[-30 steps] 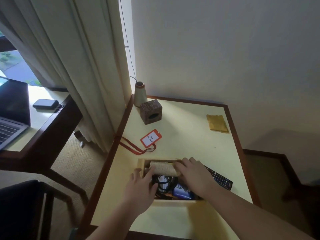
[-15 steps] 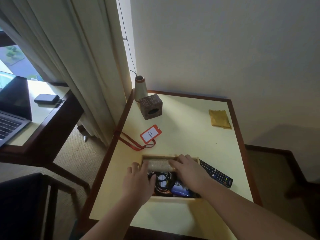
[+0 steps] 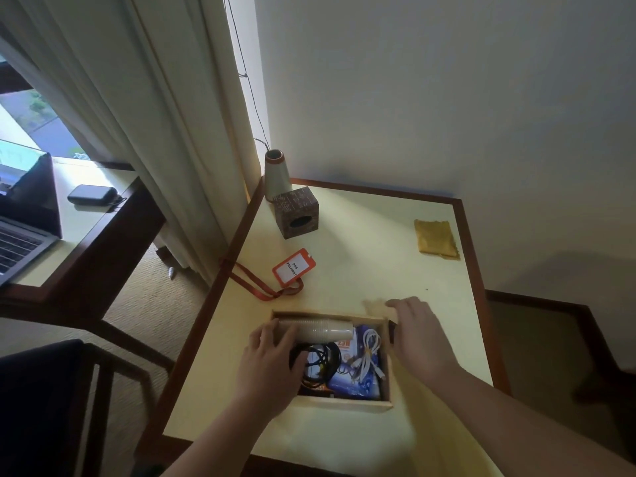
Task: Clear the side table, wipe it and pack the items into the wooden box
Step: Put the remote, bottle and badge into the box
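On the cream side table [image 3: 364, 266] stands the open wooden box [image 3: 344, 405]. A stack of paper cups [image 3: 323, 328] lies on its side along the box's far wall. My left hand [image 3: 272, 370] curls round the stack's left end. Black cables [image 3: 320, 360], a white cable [image 3: 371, 351] and a blue packet [image 3: 358, 385] fill the box. My right hand [image 3: 420, 339] lies spread just right of the box, over the black remote [image 3: 391, 330], of which only one end shows. An orange badge [image 3: 294, 267] on a lanyard lies beyond the box.
A carved wooden cube [image 3: 297, 215] and a cone-shaped vase [image 3: 275, 173] stand at the table's far left corner. A yellow cloth [image 3: 435, 239] lies at the far right. A curtain [image 3: 165, 115] hangs to the left, beside a desk with a laptop [image 3: 24, 218].
My right hand has left the cup stack and moved right, out of the box and over the remote. The left hand stays at the stack, which now rests in the box.
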`<state>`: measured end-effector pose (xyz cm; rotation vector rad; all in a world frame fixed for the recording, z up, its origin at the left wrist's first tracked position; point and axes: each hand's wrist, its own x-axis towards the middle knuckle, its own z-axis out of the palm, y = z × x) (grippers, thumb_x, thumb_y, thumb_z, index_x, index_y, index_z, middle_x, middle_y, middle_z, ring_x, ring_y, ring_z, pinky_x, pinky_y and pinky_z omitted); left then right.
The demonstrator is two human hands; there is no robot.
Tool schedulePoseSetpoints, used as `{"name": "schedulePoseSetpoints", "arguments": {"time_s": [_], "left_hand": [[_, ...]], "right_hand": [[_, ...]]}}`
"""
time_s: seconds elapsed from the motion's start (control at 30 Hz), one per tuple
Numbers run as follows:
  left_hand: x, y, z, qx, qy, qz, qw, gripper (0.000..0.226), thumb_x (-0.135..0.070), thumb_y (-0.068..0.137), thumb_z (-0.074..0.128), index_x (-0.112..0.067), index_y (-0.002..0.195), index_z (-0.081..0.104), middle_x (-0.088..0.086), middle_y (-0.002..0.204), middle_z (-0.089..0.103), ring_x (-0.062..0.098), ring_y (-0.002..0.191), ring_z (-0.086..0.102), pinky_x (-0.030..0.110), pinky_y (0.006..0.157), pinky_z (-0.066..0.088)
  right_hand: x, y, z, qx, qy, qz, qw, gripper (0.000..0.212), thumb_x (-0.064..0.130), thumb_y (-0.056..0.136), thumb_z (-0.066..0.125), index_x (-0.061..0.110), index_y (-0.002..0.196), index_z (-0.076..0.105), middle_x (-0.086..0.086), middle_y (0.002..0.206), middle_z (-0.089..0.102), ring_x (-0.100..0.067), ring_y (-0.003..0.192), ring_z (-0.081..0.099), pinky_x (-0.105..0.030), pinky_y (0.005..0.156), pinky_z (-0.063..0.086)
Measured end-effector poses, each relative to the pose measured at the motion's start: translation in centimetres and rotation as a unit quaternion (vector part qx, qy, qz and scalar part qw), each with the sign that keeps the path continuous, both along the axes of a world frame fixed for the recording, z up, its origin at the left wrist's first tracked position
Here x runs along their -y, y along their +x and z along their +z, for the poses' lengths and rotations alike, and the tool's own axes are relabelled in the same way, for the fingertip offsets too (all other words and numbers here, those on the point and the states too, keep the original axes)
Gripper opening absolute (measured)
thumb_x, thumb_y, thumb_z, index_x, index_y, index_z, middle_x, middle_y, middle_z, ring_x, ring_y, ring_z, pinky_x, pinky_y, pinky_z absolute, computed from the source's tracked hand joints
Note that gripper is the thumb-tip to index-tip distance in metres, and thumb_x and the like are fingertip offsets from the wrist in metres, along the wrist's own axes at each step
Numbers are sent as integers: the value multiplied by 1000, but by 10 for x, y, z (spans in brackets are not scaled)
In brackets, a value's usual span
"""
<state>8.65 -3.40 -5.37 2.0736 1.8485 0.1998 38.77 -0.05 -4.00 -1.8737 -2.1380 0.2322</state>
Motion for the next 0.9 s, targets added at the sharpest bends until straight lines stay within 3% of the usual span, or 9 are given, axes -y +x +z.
{"name": "schedulePoseSetpoints", "arguments": {"time_s": [0.1,0.2,0.3,0.43,0.57,0.7,0.8,0.9], "left_hand": [[1,-4,-3,5,-9,-5,1000,62,-61,101,45,-40,157,30,0,164,21,26,152,18,47,121,37],[1,-4,-4,2,-13,-3,1000,64,-61,101,46,-39,158,29,0,165,21,26,152,18,48,120,39],[1,-3,-4,0,-21,1,1000,65,-63,101,45,-40,159,26,-1,166,17,26,153,17,47,120,40],[3,-5,-2,-3,-34,-1,999,68,-63,101,43,-44,161,18,-5,167,11,24,154,12,46,119,41],[3,-9,-1,4,-42,-5,999,67,-62,102,43,-48,161,14,-7,168,8,22,154,12,46,116,45],[2,-10,-2,15,-42,-2,999,64,-61,102,42,-51,160,16,-9,167,11,21,154,14,46,114,47],[-1,-13,1,58,-26,12,998,53,-53,105,40,-50,157,29,-11,164,23,17,151,21,44,113,47],[-2,-19,2,140,-13,40,989,39,-43,108,41,-45,147,48,-16,155,39,11,142,35,36,109,47]], "right_hand": [[1,28,-16,13,-109,-75,991,48,21,98,58,25,145,48,1,132,52,-18,119,49,-35,98,48],[5,42,-31,88,-232,-63,967,53,37,96,60,29,145,40,1,129,51,-20,118,51,-38,94,51],[8,44,-44,131,-285,-57,948,49,29,97,56,30,143,38,0,124,51,-21,112,53,-39,90,52],[8,46,-56,164,-268,-62,947,45,16,101,43,32,142,35,-3,124,49,-23,112,52,-40,87,51],[3,54,-58,132,-280,-67,948,42,21,100,53,33,137,38,1,109,51,-19,97,55,-39,82,56],[-18,53,-44,-24,-309,-121,943,56,34,91,73,23,135,41,0,106,65,-15,85,66,-31,66,58],[-39,33,-12,-119,-197,-143,963,66,37,87,80,28,140,42,-2,120,63,-17,93,66,-35,72,59],[-40,-5,33,-147,-75,-3,986,64,41,88,78,37,143,45,10,119,56,-8,104,58,-34,87,55]]}}
